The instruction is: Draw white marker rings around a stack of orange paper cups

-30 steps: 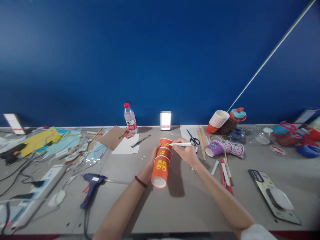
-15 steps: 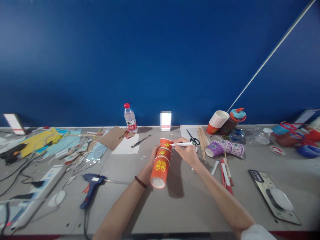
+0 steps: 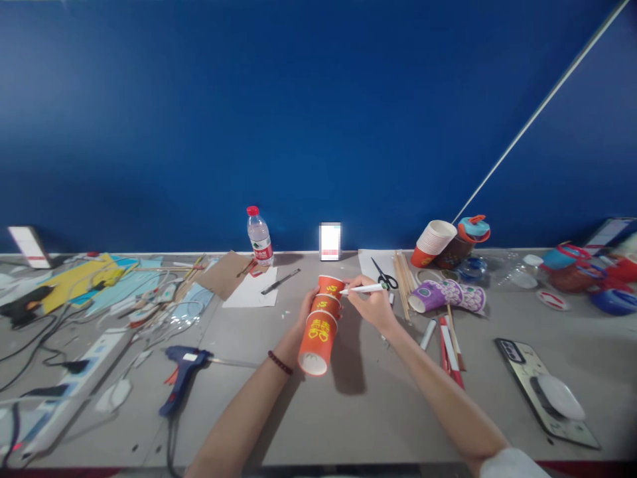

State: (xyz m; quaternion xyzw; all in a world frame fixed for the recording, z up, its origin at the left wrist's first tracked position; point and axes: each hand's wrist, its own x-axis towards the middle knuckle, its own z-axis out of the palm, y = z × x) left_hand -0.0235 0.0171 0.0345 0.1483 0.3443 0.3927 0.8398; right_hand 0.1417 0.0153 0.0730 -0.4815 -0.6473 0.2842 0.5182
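My left hand (image 3: 308, 309) is wrapped round the side of a column of red paper cups (image 3: 318, 332) with yellow characters, partly hidden behind it. The cups lie tilted, with the bottom of the nearest one facing me. In my right hand (image 3: 371, 305) is a white marker pen (image 3: 365, 288), held in a writing grip. Its tip points left and meets or nearly meets the right edge of the farthest cup; I cannot tell if it touches. A dark beaded bracelet (image 3: 279, 362) circles my left wrist.
On the left are a blue glue gun (image 3: 185, 372) and a power strip (image 3: 79, 392) with cables. A water bottle (image 3: 260, 238) stands behind. To the right are scissors (image 3: 385, 275), purple cups (image 3: 432, 295), stacked cups (image 3: 432, 242), several markers (image 3: 450, 348) and a phone (image 3: 522, 378).
The marker's tip has dipped slightly along the edge of the far cup. Both hands keep the same grip, and the cups have barely shifted.
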